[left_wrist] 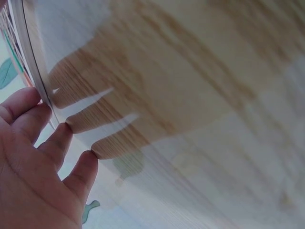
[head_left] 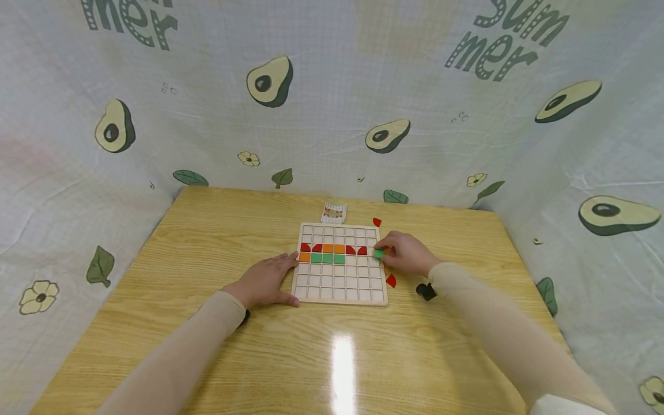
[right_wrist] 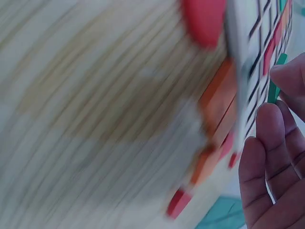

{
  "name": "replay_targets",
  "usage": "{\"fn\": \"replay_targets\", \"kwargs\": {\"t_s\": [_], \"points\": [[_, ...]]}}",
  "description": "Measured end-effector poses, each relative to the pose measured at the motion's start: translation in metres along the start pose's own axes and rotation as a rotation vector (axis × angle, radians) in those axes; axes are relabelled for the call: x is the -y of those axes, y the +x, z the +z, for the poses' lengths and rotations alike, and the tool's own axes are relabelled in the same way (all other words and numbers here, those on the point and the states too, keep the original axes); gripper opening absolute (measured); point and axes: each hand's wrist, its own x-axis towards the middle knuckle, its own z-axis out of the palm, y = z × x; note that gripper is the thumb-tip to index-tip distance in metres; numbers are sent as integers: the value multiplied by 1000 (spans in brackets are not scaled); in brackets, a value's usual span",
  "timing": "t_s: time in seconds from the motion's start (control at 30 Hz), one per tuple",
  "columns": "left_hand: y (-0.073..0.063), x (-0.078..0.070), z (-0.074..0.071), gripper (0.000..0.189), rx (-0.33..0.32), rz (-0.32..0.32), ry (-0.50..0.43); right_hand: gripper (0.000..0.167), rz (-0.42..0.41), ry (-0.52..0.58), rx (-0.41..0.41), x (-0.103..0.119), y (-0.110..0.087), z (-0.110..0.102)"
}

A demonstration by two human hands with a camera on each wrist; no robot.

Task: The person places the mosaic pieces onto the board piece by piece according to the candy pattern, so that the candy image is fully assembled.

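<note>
A wooden grid board (head_left: 340,282) lies flat on the table, with a row of red quarter-round and orange square tiles. Below that row sit an orange tile (head_left: 304,257) and several green tiles (head_left: 327,258). My left hand (head_left: 266,280) rests at the board's left edge, fingers spread and thumb near the lower corner; in the left wrist view the fingertips (left_wrist: 90,155) touch the tabletop. Over the board's right edge my right hand (head_left: 407,253) pinches a green square tile (right_wrist: 276,78) between thumb and finger.
Behind the board stands a small pattern card (head_left: 334,212). Loose red quarter-round tiles (head_left: 391,280) lie to the board's right, and orange tiles (right_wrist: 220,102) lie beside its edge in the right wrist view. A patterned cloth (head_left: 332,115) hangs behind the wooden table (head_left: 233,219).
</note>
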Motion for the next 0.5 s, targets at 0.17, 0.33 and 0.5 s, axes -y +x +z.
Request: {"fn": "replay_targets", "kwargs": {"t_s": [0.17, 0.33, 0.5], "points": [[0, -1, -1, 105, 5, -12, -7, 28, -21, 15, 29, 20, 14, 9], [0, 0, 0, 105, 7, -16, 0, 29, -66, 9, 30, 32, 23, 19], [1, 0, 1, 105, 4, -12, -4, 30, -51, -43, 65, 39, 29, 30]]}}
